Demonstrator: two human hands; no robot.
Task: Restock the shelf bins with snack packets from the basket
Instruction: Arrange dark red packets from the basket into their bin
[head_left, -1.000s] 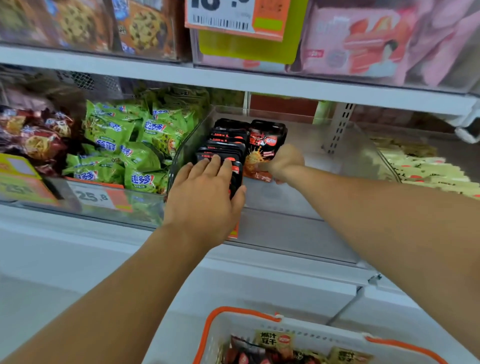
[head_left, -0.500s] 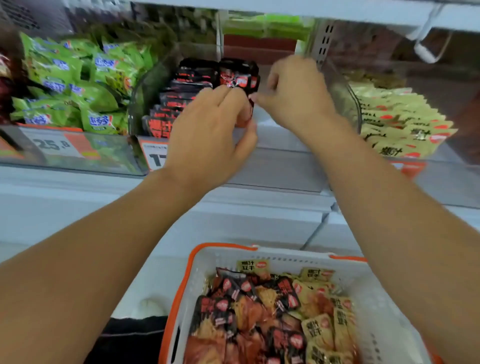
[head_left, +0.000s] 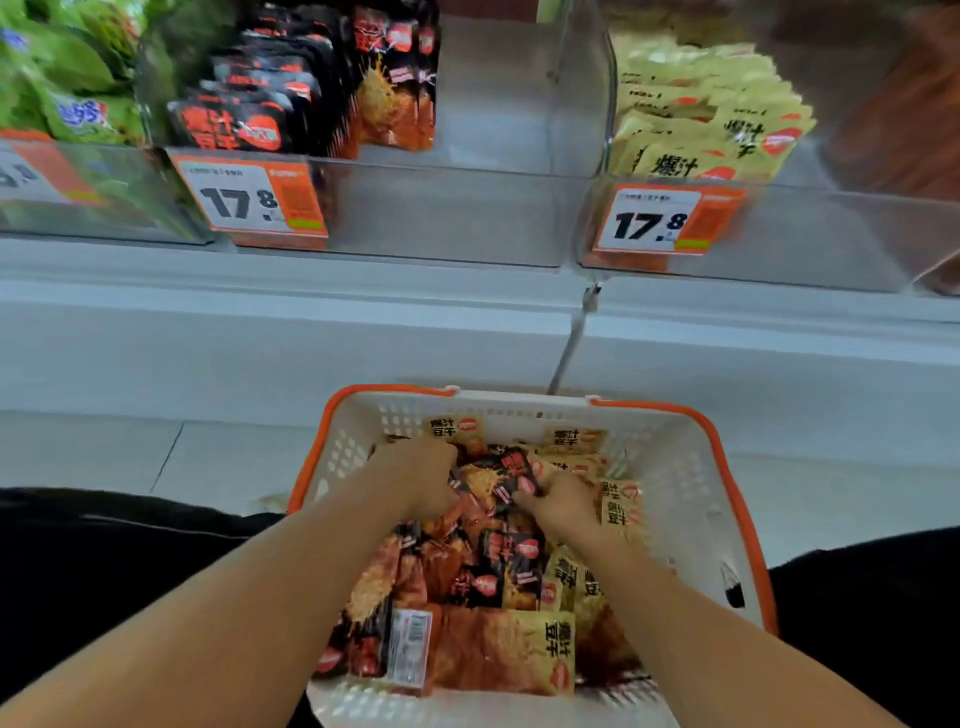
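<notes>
Both hands are down in the basket (head_left: 691, 467), among mixed black and yellow packets. The right hand (head_left: 563, 501) pinches a black packet (head_left: 501, 480) near the basket's far edge. The left hand (head_left: 418, 480) rests curled on the pile beside it; whether it grips anything cannot be told. The middle bin (head_left: 467, 213) holds black packets along its left side.

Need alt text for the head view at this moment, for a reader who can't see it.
Both hands, left hand and right hand, reach into a white basket of black packets and yellow packets. Above, a clear bin holds black packets on its left side only; the next bin holds yellow ones.
</notes>
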